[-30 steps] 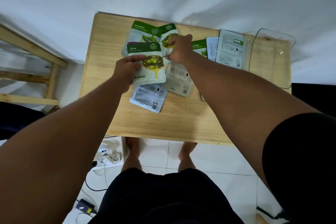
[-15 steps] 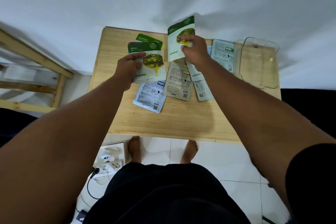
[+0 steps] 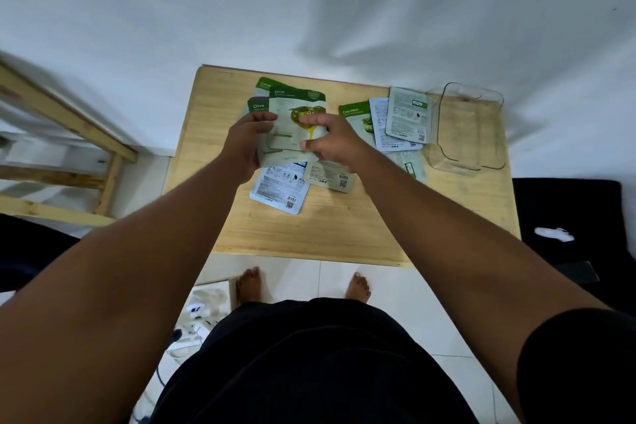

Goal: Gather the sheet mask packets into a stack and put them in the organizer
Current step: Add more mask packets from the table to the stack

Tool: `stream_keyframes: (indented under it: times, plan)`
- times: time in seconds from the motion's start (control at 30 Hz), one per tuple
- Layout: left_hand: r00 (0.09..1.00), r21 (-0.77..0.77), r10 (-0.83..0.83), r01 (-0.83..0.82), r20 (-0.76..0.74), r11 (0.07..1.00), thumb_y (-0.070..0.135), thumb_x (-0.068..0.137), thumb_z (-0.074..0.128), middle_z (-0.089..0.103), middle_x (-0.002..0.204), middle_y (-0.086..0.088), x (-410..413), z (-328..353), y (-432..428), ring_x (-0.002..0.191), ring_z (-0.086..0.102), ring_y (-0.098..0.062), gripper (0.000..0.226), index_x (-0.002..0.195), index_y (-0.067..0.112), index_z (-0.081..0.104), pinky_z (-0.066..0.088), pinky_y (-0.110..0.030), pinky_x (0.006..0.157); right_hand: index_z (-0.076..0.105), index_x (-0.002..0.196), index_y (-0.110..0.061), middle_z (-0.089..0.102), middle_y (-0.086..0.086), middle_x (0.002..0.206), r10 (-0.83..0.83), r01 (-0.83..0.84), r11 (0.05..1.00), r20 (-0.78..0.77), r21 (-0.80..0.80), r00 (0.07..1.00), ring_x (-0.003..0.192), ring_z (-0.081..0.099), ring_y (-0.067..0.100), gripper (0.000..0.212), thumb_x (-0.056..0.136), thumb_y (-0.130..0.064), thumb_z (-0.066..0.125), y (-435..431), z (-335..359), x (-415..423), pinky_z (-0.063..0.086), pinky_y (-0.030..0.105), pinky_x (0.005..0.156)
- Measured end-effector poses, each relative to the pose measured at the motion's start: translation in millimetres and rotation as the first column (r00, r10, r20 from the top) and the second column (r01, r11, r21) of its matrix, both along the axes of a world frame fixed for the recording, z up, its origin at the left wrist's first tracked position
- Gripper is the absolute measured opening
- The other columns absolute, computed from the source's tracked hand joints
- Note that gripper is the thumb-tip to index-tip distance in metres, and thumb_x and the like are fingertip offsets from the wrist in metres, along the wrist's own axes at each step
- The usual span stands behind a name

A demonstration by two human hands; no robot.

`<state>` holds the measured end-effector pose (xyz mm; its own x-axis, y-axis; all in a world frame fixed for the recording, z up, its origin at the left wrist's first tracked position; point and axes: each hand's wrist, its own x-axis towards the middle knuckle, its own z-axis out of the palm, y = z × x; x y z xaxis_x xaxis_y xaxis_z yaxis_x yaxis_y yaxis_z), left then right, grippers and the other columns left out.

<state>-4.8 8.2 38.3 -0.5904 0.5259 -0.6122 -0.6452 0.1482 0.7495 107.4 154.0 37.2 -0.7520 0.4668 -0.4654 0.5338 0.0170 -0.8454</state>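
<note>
My left hand (image 3: 246, 141) grips a small stack of green and white sheet mask packets (image 3: 292, 113) above the table's back middle; two read Olive, one Cucumber. My right hand (image 3: 330, 138) presses the top Olive packet onto that stack, thumb and fingers on its face. Several more packets lie on the wooden table (image 3: 344, 227): a Cucumber one face up (image 3: 358, 117), a face-down grey one (image 3: 409, 113), a blue-white one (image 3: 280, 188) and a beige one (image 3: 332, 177) under my hands. The clear plastic organizer (image 3: 468, 129) stands at the back right.
A white wall runs behind the table. A wooden frame (image 3: 69, 134) stands to the left. A black seat (image 3: 571, 217) is at the right. My bare feet, a power strip and cables (image 3: 199, 317) are on the tiled floor below.
My right hand lifted an Olive packet off the table, carried it left and laid it on the stack in my left hand. The view shifted slightly.
</note>
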Motion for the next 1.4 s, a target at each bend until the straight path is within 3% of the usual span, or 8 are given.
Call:
stream_keyframes:
  times: [0.1, 0.2, 0.3, 0.5, 0.67, 0.83, 1.1, 1.4]
  plan:
    - [1.0, -0.015, -0.007, 0.006, -0.031, 1.0, -0.003, 0.084, 0.059, 0.07, 0.098, -0.003, -1.9, -2.2, -6.8, 0.085, 0.066, -0.027, 0.03, 0.084, 0.024, 0.072, 0.058, -0.036, 0.066, 0.066, 0.129, -0.027, 0.056, 0.003, 0.135, 0.043, -0.043, 0.999, 0.014, 0.016, 0.999, 0.09, 0.063, 0.016, 0.04, 0.094, -0.009, 0.067, -12.8, 5.9, -7.1, 0.064, 0.033, 0.071]
    - [0.998, -0.036, 0.006, -0.008, -0.065, 0.999, -0.01, 0.082, 0.058, 0.067, 0.104, -0.004, -2.8, -2.1, -10.6, 0.088, 0.064, -0.027, 0.037, 0.084, 0.024, 0.072, 0.057, -0.034, 0.065, 0.06, 0.133, -0.023, 0.056, 0.006, 0.133, -0.131, 0.133, 0.991, -0.06, 0.025, 0.99, 0.075, 0.055, 0.009, 0.036, 0.1, -0.01, 0.056, -15.4, 6.1, -17.2, 0.053, 0.027, 0.06]
    - [0.999, -0.023, 0.023, -0.024, -0.037, 0.999, -0.012, 0.08, 0.053, 0.067, 0.099, -0.003, -6.0, -0.1, -11.8, 0.084, 0.064, -0.026, 0.04, 0.083, 0.022, 0.072, 0.057, -0.031, 0.058, 0.046, 0.14, -0.022, 0.063, 0.011, 0.132, -0.284, 0.278, 0.958, -0.08, -0.073, 0.956, 0.087, 0.063, 0.014, 0.055, 0.093, 0.002, 0.06, -10.3, 4.3, -22.1, 0.049, 0.024, 0.056]
    - [0.998, -0.013, 0.04, -0.04, -0.056, 0.999, -0.006, 0.087, 0.058, 0.072, 0.093, 0.0, -13.5, -7.5, -13.1, 0.084, 0.068, -0.022, 0.032, 0.093, 0.021, 0.074, 0.058, -0.029, 0.059, 0.054, 0.141, -0.011, 0.061, 0.01, 0.14, -0.153, 0.148, 0.988, -0.116, -0.045, 0.981, 0.13, 0.058, 0.017, 0.063, 0.083, 0.003, 0.076, -4.3, -0.5, -35.4, 0.059, 0.029, 0.086]
    - [0.986, -0.105, 0.15, -0.158, -0.079, 0.982, -0.003, 0.085, 0.055, 0.069, 0.102, -0.001, -34.7, -28.1, -31.3, 0.094, 0.063, -0.024, 0.034, 0.089, 0.024, 0.076, 0.057, -0.032, 0.071, 0.056, 0.133, -0.023, 0.069, 0.007, 0.118, -0.249, 0.252, 0.962, 0.043, -0.104, 0.968, 0.091, 0.073, 0.019, 0.039, 0.095, -0.023, 0.066, -3.8, -16.3, -55.6, 0.063, 0.035, 0.069]
    - [0.977, -0.185, 0.184, -0.201, -0.104, 0.962, -0.001, 0.085, 0.057, 0.068, 0.106, 0.0, -63.6, -44.7, -55.9, 0.099, 0.062, -0.023, 0.034, 0.083, 0.026, 0.076, 0.056, -0.037, 0.081, 0.057, 0.122, -0.02, 0.067, 0.005, 0.117, -0.349, 0.338, 0.936, 0.134, 0.102, 0.927, 0.099, 0.07, 0.021, 0.039, 0.088, -0.028, 0.073, -11.4, -45.6, -77.2, 0.061, 0.041, 0.087]
    - [0.989, -0.232, 0.107, -0.127, -0.097, 0.964, -0.002, 0.087, 0.057, 0.07, 0.104, 0.0, -95.3, -63.1, -72.3, 0.101, 0.063, -0.023, 0.032, 0.086, 0.024, 0.076, 0.056, -0.045, 0.093, 0.058, 0.127, -0.021, 0.048, 0.012, 0.135, -0.302, 0.19, 0.886, 0.214, 0.423, 0.929, 0.126, 0.05, 0.03, 0.057, 0.081, -0.049, 0.076, -33.6, -70.1, -122.2, 0.045, 0.032, 0.098]
    - [0.996, -0.252, 0.072, -0.081, -0.045, 0.964, -0.003, 0.088, 0.057, 0.071, 0.101, 0.002, -98.1, -72.8, -74.1, 0.097, 0.064, -0.022, 0.033, 0.088, 0.023, 0.076, 0.056, -0.044, 0.093, 0.053, 0.127, -0.023, 0.039, 0.011, 0.137, -0.312, 0.135, 0.88, 0.34, 0.456, 0.887, 0.125, 0.044, 0.03, 0.066, 0.071, -0.034, 0.088, -19.2, -80.6, -158.8, 0.048, 0.036, 0.097]
